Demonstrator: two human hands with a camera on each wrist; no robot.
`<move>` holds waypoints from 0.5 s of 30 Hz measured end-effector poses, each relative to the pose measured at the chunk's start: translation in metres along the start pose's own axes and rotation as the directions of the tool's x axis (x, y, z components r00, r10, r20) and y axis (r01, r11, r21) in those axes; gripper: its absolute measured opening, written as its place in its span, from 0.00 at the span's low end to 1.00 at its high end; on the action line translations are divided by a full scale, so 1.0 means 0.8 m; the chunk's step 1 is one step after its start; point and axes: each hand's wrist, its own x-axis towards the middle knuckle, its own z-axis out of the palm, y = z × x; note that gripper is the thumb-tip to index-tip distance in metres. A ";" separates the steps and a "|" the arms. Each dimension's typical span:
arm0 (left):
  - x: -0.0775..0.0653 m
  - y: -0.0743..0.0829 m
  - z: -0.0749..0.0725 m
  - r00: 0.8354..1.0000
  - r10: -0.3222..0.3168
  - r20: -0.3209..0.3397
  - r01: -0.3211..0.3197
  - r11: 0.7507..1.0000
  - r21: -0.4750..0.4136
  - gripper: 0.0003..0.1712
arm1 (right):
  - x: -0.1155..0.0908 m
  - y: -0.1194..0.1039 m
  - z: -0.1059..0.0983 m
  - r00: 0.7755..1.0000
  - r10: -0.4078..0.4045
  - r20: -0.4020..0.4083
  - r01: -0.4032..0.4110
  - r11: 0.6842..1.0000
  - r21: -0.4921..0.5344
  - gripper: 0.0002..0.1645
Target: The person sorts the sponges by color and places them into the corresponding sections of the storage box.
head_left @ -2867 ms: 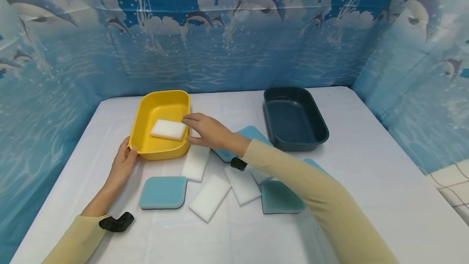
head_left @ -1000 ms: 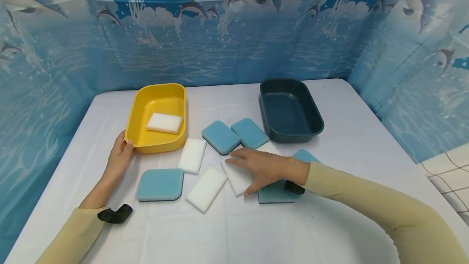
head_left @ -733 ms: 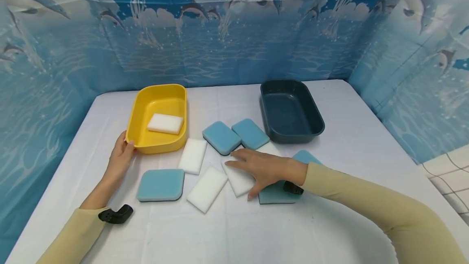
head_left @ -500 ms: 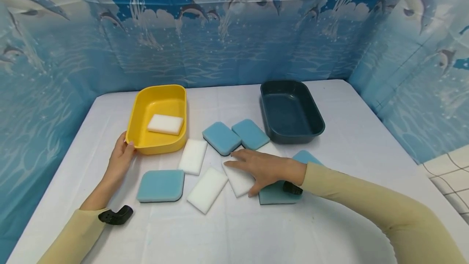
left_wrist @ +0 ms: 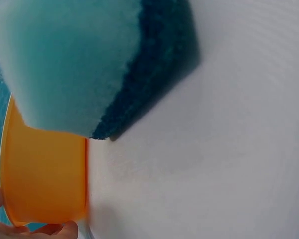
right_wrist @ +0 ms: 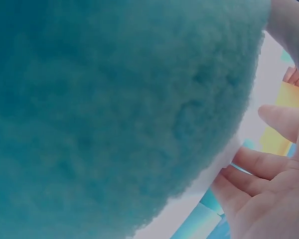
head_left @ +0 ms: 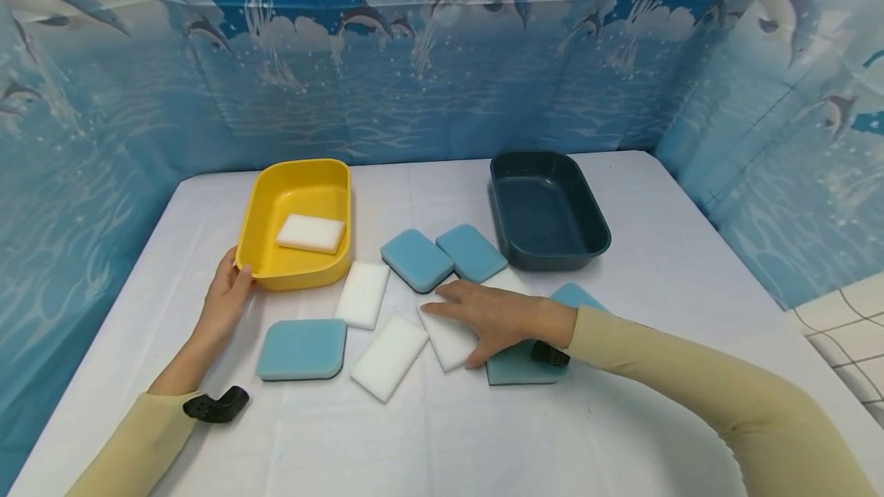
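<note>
My left hand [head_left: 224, 297] grips the near left corner of a yellow bin [head_left: 293, 278], thumb on its near wall. The left wrist view shows fingertips [left_wrist: 67, 231] against the bin's wall. One white sponge [head_left: 311, 232] lies inside. My right hand [head_left: 490, 317] is spread over another white sponge [head_left: 449, 347] on the table, thumb at its near edge and fingers across its far part. A blue sponge [head_left: 514, 370] lies below the right wrist and fills much of the right wrist view. A third white sponge [head_left: 507, 280] is partly hidden behind that hand.
An empty dark teal bin [head_left: 552, 213] stands at the back right. Two blue sponges [head_left: 417, 259] lie side by side near the middle. White sponges [head_left: 362, 294] and a blue sponge [head_left: 301, 350] lie front left. Another blue sponge [head_left: 576, 295] lies beyond the right forearm.
My right hand has come from the yellow bin's right rim back over a white sponge at the middle, then stayed there. My left hand has kept its grip on the bin.
</note>
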 end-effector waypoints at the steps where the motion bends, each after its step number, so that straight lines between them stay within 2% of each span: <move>1: 0.000 0.000 0.000 1.000 0.001 0.002 -0.001 1.000 -0.003 0.33 | -0.001 0.000 0.000 1.000 -0.001 -0.003 0.001 1.000 -0.003 0.55; 15: -0.001 -0.001 0.000 1.000 0.011 -0.002 -0.011 1.000 -0.005 0.33 | -0.004 0.002 -0.008 0.999 -0.009 -0.039 0.010 1.000 0.001 0.55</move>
